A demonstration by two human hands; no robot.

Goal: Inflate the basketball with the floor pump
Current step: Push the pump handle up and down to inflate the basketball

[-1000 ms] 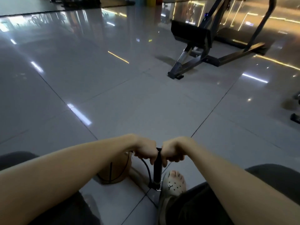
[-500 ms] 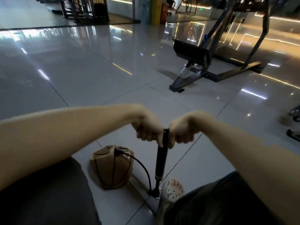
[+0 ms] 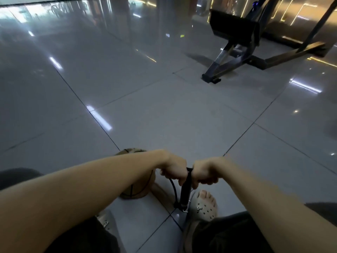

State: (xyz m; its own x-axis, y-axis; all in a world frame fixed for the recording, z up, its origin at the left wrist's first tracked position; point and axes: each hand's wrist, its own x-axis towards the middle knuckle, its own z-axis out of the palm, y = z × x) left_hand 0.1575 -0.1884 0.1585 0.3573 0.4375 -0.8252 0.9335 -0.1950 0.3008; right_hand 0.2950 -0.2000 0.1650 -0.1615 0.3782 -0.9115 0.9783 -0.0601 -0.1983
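Both hands, left hand (image 3: 174, 168) and right hand (image 3: 205, 174), grip the floor pump (image 3: 185, 190) handle side by side. The tan basketball (image 3: 134, 189) lies just left, behind the left forearm, joined by a black hose (image 3: 173, 187).

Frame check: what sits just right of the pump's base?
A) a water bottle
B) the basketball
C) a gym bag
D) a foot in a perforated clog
D: a pale perforated clog with bare toes showing sits just right of the pump base, while the ball lies on the left, where the hose runs.
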